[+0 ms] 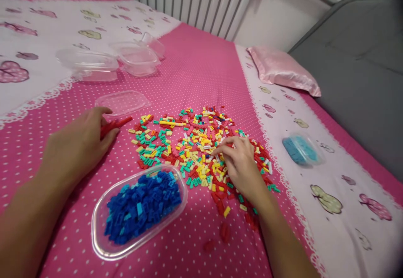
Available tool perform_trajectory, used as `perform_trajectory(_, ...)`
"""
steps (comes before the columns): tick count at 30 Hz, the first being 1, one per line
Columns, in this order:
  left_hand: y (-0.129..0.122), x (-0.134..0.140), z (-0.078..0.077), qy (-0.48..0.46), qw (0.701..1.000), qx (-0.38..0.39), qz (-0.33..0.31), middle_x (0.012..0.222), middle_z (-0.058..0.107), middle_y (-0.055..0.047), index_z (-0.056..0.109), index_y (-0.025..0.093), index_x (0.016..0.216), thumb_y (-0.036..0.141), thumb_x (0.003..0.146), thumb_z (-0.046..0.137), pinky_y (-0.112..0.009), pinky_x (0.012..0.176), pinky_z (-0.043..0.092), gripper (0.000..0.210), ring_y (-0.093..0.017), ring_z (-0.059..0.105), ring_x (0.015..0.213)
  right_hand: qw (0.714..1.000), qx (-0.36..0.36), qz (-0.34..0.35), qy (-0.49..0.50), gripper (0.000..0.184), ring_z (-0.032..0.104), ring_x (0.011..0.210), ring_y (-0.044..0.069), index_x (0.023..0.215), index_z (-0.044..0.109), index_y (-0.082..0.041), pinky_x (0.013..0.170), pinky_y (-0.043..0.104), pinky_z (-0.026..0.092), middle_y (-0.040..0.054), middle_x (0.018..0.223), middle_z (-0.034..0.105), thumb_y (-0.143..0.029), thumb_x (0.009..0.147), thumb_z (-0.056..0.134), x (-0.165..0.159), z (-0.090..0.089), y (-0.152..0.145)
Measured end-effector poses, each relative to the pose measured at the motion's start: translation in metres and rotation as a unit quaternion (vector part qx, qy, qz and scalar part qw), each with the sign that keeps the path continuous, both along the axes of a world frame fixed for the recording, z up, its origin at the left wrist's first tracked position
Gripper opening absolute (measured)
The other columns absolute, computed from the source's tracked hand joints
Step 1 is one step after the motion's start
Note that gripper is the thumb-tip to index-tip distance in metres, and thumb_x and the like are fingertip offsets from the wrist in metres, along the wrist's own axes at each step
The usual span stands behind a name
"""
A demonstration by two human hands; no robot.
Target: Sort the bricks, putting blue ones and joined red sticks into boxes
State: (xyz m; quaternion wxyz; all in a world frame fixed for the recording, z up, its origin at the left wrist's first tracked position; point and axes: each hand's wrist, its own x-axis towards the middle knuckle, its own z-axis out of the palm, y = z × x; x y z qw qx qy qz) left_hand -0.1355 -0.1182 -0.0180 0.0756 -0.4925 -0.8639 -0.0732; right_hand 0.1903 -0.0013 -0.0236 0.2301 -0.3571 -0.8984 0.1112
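My left hand [80,141] is closed around a slim red object [121,122] whose tip points toward the bricks; its kind is unclear. A spread pile of small toy building bricks [192,146] in red, yellow, green, white and a few blue lies on the pink cloth. Over the right side of that pile my right hand [237,158] reaches down, fingers pinched together at the bricks. Whatever lies between its fingertips is hidden. Close to me, a clear plastic tub [100,240] holds many dark blue bricks [143,206] with some light blue ones among them.
Beyond my left hand lies a clear lid [122,102]. Farther back stand clear containers [91,62] [138,60]. A lidded tub of light blue bricks [300,149] sits at right, below a pink pillow [283,70]. A radiator [185,1] borders the far side.
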Motion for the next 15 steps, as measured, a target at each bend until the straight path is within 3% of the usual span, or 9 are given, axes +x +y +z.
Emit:
perform_trajectory(5,-0.003,-0.005,0.004,0.023,0.997,-0.008,-0.068,0.116,0.06,-0.016,0.052,0.013,0.129,0.055,0.096,0.043,-0.038,0.086,0.049,0.054,-0.033,0.06,0.105,1.0,-0.007,0.029,-0.001,0.033,0.047,0.109,0.03,0.105,0.078,-0.03,0.096,0.051,0.04,0.0087,0.112,0.062,-0.009,0.096,0.055,-0.003,-0.006,0.0)
perform_trajectory(10,-0.005,-0.007,0.002,0.023,0.997,0.051,-0.06,0.125,0.053,-0.021,0.041,0.009,0.143,0.06,0.093,0.048,-0.047,0.108,0.041,0.072,-0.038,0.049,0.122,1.0,0.017,0.008,0.015,0.019,0.049,0.108,0.031,0.091,0.08,-0.03,0.094,0.052,0.042,0.0084,0.109,0.063,-0.017,0.092,0.066,-0.005,-0.014,0.003)
perform_trajectory(13,-0.008,-0.005,0.004,-0.018,0.991,0.114,-0.063,0.131,0.051,-0.021,0.033,0.009,0.148,0.055,0.094,0.049,-0.045,0.111,0.038,0.073,-0.035,0.048,0.125,0.999,0.028,-0.018,0.019,0.014,0.051,0.106,0.032,0.083,0.079,-0.028,0.093,0.052,0.043,0.0081,0.105,0.064,-0.018,0.088,0.072,-0.008,-0.015,0.002)
perform_trajectory(15,-0.011,-0.002,0.01,-0.056,0.987,0.142,-0.054,0.131,0.052,-0.019,0.033,0.011,0.148,0.053,0.094,0.049,-0.042,0.104,0.042,0.07,-0.031,0.053,0.117,0.999,0.035,-0.034,0.013,0.01,0.051,0.108,0.033,0.086,0.079,-0.028,0.093,0.054,0.042,0.0086,0.107,0.065,-0.02,0.087,0.074,-0.009,-0.015,0.001)
